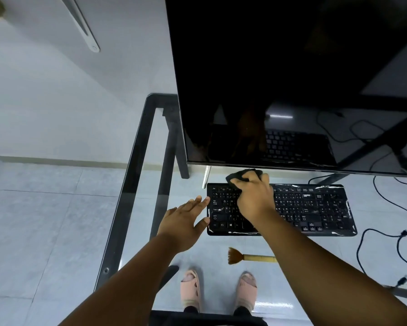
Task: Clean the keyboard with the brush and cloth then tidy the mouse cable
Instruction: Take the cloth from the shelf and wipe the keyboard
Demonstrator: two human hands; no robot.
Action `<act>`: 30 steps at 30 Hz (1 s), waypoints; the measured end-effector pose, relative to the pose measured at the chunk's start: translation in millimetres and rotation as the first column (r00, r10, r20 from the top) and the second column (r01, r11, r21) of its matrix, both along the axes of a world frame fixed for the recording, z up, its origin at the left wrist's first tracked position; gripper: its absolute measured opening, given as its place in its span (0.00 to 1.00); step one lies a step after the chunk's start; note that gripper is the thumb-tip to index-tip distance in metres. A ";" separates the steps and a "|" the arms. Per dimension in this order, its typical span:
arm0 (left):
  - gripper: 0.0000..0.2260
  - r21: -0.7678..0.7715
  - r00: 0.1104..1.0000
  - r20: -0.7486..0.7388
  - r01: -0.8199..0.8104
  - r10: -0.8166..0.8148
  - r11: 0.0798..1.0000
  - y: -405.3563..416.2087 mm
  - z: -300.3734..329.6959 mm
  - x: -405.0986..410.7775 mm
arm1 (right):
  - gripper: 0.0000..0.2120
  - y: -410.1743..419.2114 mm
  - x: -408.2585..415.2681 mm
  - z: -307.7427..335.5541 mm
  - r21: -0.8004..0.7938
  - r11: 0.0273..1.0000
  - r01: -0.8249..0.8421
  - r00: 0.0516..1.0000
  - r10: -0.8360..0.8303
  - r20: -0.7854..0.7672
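While right hand point(251, 194) grips black cloth point(239, 175) at keyboard's point(315, 208) 11 o'clock corner, left hand point(186, 220) braces its edge, fingers straight. Brush point(249, 256) lies at 6 o'clock on counter point(136, 161). Wiping step; next, sweep rightward.

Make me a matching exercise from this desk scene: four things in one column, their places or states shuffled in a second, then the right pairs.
Things:
1. cloth
2. brush
3. left hand
4. monitor

Places or states:
A. lying on the glass table in front of the keyboard
B. gripped in the right hand at the keyboard's far edge
C. standing behind the keyboard, screen dark
D. fingers straight, at the keyboard's left end

Pairs: 1-B, 2-A, 3-D, 4-C
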State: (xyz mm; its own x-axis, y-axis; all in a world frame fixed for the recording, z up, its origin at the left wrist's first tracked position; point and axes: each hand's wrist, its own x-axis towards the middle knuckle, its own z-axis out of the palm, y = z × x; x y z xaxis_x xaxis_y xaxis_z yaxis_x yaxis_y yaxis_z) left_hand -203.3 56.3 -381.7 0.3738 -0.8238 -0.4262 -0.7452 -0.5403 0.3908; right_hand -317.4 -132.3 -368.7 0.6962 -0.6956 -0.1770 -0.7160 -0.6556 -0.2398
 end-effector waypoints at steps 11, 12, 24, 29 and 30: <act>0.25 0.006 1.000 -0.012 -0.014 0.014 1.000 -0.8 -0.3 -0.9 | 0.30 -5.5 -19.7 0.4 -0.006 0.999 0.036 0.999 -0.036 -0.015; 0.25 0.003 1.000 -0.012 -0.017 0.017 1.000 -0.8 -0.4 -0.7 | 0.29 -8.3 -21.2 -0.3 0.003 0.996 0.087 0.996 -0.087 -0.018; 0.41 -0.062 0.997 -0.060 -0.053 0.049 0.997 -11.8 4.1 15.7 | 0.27 14.7 -39.0 -16.1 -0.003 0.993 -0.116 0.930 0.110 0.350; 0.55 -0.009 0.999 -0.008 0.054 -0.054 0.998 -23.0 5.2 28.5 | 0.27 35.4 -36.1 -16.4 0.035 0.971 -0.236 0.949 0.222 0.222; 0.55 0.016 0.996 0.013 0.085 -0.085 0.996 -24.1 5.5 30.9 | 0.27 37.6 -33.8 -15.0 0.047 0.963 -0.264 0.948 0.250 0.197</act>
